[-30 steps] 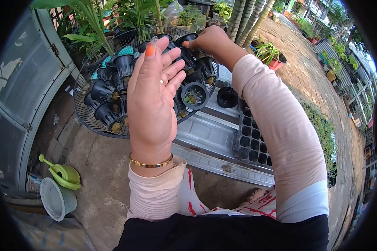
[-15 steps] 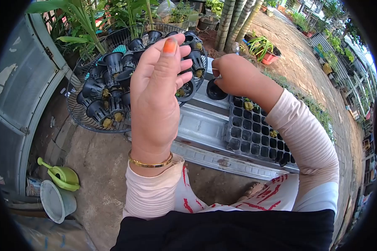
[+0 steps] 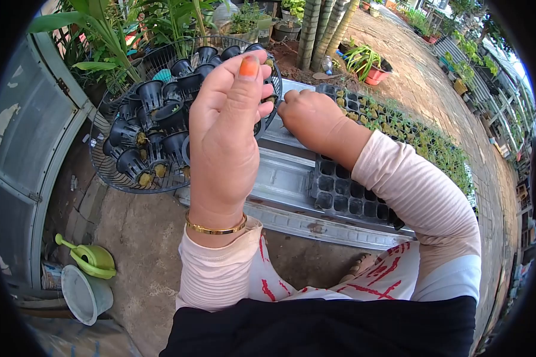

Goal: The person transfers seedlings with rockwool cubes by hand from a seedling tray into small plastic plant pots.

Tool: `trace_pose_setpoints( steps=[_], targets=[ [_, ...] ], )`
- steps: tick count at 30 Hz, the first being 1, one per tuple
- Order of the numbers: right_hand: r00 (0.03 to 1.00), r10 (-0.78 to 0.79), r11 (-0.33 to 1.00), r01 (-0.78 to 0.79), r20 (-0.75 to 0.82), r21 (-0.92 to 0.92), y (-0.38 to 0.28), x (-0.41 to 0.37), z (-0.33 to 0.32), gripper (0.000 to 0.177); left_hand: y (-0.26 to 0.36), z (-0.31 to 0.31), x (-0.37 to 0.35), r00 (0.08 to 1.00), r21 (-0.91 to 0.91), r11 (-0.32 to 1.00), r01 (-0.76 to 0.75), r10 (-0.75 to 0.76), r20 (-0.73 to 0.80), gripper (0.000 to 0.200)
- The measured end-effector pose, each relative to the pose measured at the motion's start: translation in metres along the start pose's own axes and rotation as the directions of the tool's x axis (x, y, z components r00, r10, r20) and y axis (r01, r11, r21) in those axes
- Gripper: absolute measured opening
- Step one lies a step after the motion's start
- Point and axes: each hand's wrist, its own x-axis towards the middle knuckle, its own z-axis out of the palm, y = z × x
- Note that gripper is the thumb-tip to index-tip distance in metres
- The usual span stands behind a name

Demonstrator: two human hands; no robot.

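My left hand (image 3: 226, 140) is raised in front of a wire basket (image 3: 116, 181) of black net pots (image 3: 152, 95). Its thumb points up and its fingers extend to the right, apart, with nothing seen in them. A gold bangle (image 3: 216, 228) circles that wrist. My right hand (image 3: 314, 118) reaches over the metal bench between the basket and the black seedling tray (image 3: 341, 187). The right fingers are bent closed and point away from me, so whatever they grip is hidden. Yellowish plugs poke from several net pots.
The seedling tray lies on a metal bench (image 3: 283, 178), with a tray of small green seedlings (image 3: 423, 140) beyond it. On the ground at left are a green watering can (image 3: 95, 260) and a grey bucket (image 3: 83, 296). Bamboo-like stems (image 3: 324, 35) and a red flowerpot (image 3: 377, 74) stand behind.
My right hand has moved left and nearer the basket, and the black pot seen under it before is out of sight. My left hand stays raised, its fingers slightly more bent.
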Motion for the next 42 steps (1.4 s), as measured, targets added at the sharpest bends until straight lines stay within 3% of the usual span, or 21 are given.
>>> trace_pose_setpoints(
  steps=[3,10,12,16,17,19,20,21,23,26,27,29,31,32,33,35,37,39,40,42],
  targets=[
    [0.998,-0.044,0.999,0.045,-0.052,0.009,-0.003,-0.003,-0.001,0.01,0.0,0.0,0.0,1.0,-0.009,1.0,0.002,-0.002,0.0,0.049],
    [0.997,-0.075,0.993,0.076,-0.009,0.094,-0.011,-0.013,-0.026,0.012,0.001,-0.001,0.0,1.0,0.016,1.0,0.0,0.0,0.001,0.048],
    [0.997,0.033,0.974,-0.015,-0.074,0.227,-0.01,-0.014,-0.035,0.012,0.002,-0.001,0.0,1.0,0.014,1.0,0.01,-0.01,0.001,0.047],
    [0.973,0.154,0.942,-0.092,-0.172,0.323,0.007,-0.021,-0.053,0.014,0.002,-0.004,0.001,1.0,0.031,0.999,0.011,-0.011,0.012,0.047],
    [0.972,0.16,0.941,-0.097,-0.173,0.324,0.01,-0.027,-0.062,0.014,0.002,-0.006,0.002,0.997,0.037,0.999,0.003,-0.006,0.077,0.045],
    [0.933,0.32,0.818,-0.183,-0.166,0.545,0.014,-0.038,-0.082,0.013,0.0,-0.007,0.002,0.989,0.042,0.999,-0.004,-0.002,0.15,0.043],
    [0.902,0.413,0.723,-0.24,-0.127,0.647,0.014,-0.044,-0.089,0.013,-0.002,-0.006,0.002,0.963,0.139,0.986,-0.089,0.049,0.264,0.044],
    [0.898,0.422,0.721,-0.247,-0.128,0.647,0.014,-0.051,-0.097,0.013,-0.003,-0.003,0.001,0.921,0.222,0.958,-0.183,0.088,0.38,0.046],
    [0.874,0.481,0.592,-0.27,-0.064,0.759,0.014,-0.066,-0.107,0.012,-0.003,0.01,-0.003,0.889,0.251,0.948,-0.196,0.064,0.454,0.055],
    [0.86,0.504,0.585,-0.272,-0.079,0.764,0.012,-0.084,-0.109,0.009,-0.01,0.035,-0.005,0.769,0.282,0.862,-0.422,0.175,0.614,0.062],
    [0.851,0.518,0.585,-0.28,-0.085,0.761,0.009,-0.09,-0.11,0.01,-0.015,0.044,-0.008,0.76,0.275,0.863,-0.423,0.173,0.626,0.062],
    [0.835,0.527,0.644,-0.269,-0.161,0.716,0.01,-0.105,-0.113,0.01,-0.027,0.061,-0.016,0.844,0.13,0.958,-0.254,0.154,0.514,0.059],
    [0.821,0.564,0.534,-0.282,-0.088,0.797,0.013,-0.118,-0.122,0.012,-0.027,0.07,-0.018,0.836,0.145,0.956,-0.256,0.144,0.529,0.054],
    [0.816,0.568,0.437,-0.412,0.11,0.799,0.016,-0.126,-0.135,0.021,-0.028,0.074,-0.02,0.842,0.081,0.971,-0.227,0.153,0.518,0.05],
    [0.806,0.581,0.432,-0.421,0.11,0.798,0.018,-0.137,-0.134,0.021,-0.029,0.077,-0.021,0.848,0.017,0.98,-0.196,0.161,0.505,0.045],
    [0.771,0.636,0.313,-0.281,0.02,0.907,0.022,-0.162,-0.129,0.034,-0.032,0.078,-0.021,0.826,-0.041,0.988,-0.151,0.149,0.543,0.04],
    [0.713,0.701,0.296,-0.275,-0.013,0.915,0.029,-0.186,-0.13,0.047,-0.034,0.08,-0.023,0.834,-0.077,0.996,-0.035,0.071,0.547,0.044],
    [0.642,0.767,0.09,-0.12,0.008,0.989,0.042,-0.218,-0.118,0.047,-0.033,0.082,-0.026,0.84,-0.079,0.996,0.032,0.016,0.542,0.05],
    [0.637,0.771,0.085,-0.12,0.01,0.989,0.044,-0.231,-0.115,0.047,-0.034,0.082,-0.026,0.835,-0.035,0.997,0.074,-0.043,0.548,0.054],
    [0.54,0.842,-0.025,0.034,0.003,0.999,0.046,-0.252,-0.109,0.035,-0.03,0.08,-0.026,0.811,0.084,0.973,0.214,-0.225,0.54,0.067]
  ],
)
